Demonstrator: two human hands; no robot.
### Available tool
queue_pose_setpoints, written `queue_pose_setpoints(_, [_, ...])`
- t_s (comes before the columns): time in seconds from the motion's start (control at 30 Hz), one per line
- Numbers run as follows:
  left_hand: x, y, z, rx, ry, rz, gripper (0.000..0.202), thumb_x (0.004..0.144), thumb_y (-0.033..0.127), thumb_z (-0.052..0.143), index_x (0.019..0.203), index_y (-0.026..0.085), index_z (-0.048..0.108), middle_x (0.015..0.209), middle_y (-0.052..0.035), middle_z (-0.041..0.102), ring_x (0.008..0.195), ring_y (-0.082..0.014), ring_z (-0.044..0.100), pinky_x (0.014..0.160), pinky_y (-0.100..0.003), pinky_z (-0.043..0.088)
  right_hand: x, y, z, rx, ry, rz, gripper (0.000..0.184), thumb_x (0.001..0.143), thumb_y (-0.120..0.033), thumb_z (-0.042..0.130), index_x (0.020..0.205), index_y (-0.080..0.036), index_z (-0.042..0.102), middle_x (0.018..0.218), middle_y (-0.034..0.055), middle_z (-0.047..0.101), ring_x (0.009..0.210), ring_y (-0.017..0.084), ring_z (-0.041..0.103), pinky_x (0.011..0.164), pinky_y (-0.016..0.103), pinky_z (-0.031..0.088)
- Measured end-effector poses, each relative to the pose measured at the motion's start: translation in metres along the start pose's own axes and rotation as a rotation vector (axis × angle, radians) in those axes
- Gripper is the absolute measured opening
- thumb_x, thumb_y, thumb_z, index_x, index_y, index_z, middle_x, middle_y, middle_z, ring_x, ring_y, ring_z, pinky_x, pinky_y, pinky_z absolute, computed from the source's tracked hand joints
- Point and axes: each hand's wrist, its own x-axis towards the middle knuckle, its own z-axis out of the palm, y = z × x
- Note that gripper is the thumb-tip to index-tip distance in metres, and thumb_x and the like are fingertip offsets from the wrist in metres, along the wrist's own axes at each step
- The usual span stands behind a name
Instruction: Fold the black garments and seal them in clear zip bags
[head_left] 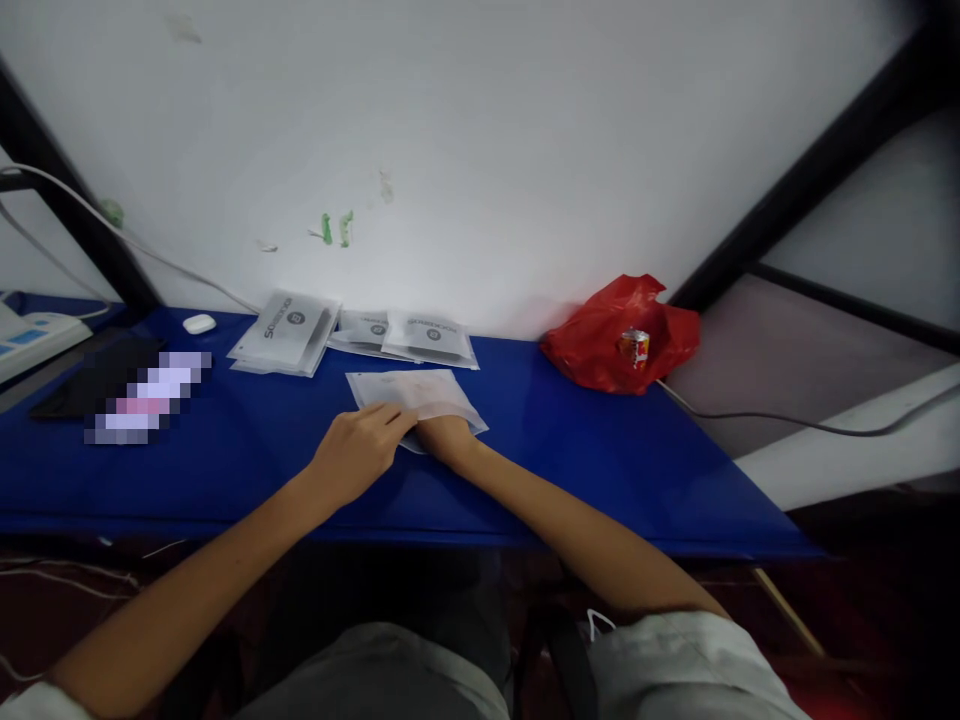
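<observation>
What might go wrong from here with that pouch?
The right hand is partly inside the frosted pouch, so its opening might crease or tear. The left hand is at its near edge; if that slips, the pouch could slide on the blue table. Printed pouches lie just behind; a forward push might shift them.

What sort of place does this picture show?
Probably a simple indoor workspace: a blue tabletop stands against a white wall, with several frosted pouches lying on it.
</observation>
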Motion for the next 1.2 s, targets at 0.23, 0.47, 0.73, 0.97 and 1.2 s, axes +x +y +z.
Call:
queue_pose_setpoints(0.23, [-0.017,-0.02,0.008,0.092,0.104,0.042,0.027,0.088,0.005,0.042,0.102,0.014,0.063,0.071,-0.0017,0.063,0.067,-0.0149,0.061,0.057,-0.024,0.047,0.001,0.002,-0.011,0.141,-0.077,0.074,0.046,0.077,0.005,0.05,0.116,-0.018,0.059,0.117,0.0076,0.065,0.117,0.024,0.055,0.106,0.039,0.038])
queue_pose_setpoints(0.47, [-0.027,-0.033,0.017,0.096,0.052,0.035,0.033,0.086,0.002,0.042,0.108,0.015,0.063,0.075,-0.0037,0.063,0.071,-0.0155,0.061,0.057,-0.024,0.048,-0.015,-0.014,-0.039,0.256,-0.215,-0.049,0.054,0.082,-0.022,0.059,0.134,-0.018,0.044,0.133,0.0125,0.054,0.124,0.026,0.05,0.105,0.046,0.04])
queue_pose_setpoints(0.73, [-0.035,-0.041,0.019,0.15,0.002,0.033,0.035,0.086,0.002,0.043,0.111,0.015,0.062,0.074,-0.0029,0.062,0.069,-0.0147,0.059,0.058,-0.023,0.047,-0.052,-0.029,-0.078,0.195,-0.135,-0.145,0.032,0.092,-0.026,0.048,0.12,-0.016,0.059,0.119,0.0117,0.064,0.11,0.022,0.06,0.094,0.038,0.049])
queue_pose_setpoints(0.97, [-0.033,-0.033,0.008,0.076,-0.1,0.035,0.027,0.092,0.02,0.046,0.114,0.018,0.062,0.083,-0.0067,0.063,0.078,-0.0186,0.06,0.069,-0.03,0.049,-0.061,-0.01,-0.072,-0.007,0.062,-0.083,0.026,0.09,-0.024,0.051,0.11,-0.015,0.063,0.107,0.0145,0.066,0.094,0.024,0.062,0.079,0.041,0.053])
queue_pose_setpoints(1.2, [-0.046,-0.042,0.006,-0.017,-0.213,-0.011,0.032,0.093,0.027,0.046,0.123,0.023,0.057,0.099,-0.0067,0.064,0.086,-0.0194,0.059,0.074,-0.031,0.046,-0.073,0.008,-0.06,0.079,-0.034,-0.104,0.031,0.09,-0.028,0.053,0.118,-0.018,0.063,0.127,0.0149,0.058,0.117,0.024,0.055,0.096,0.043,0.047])
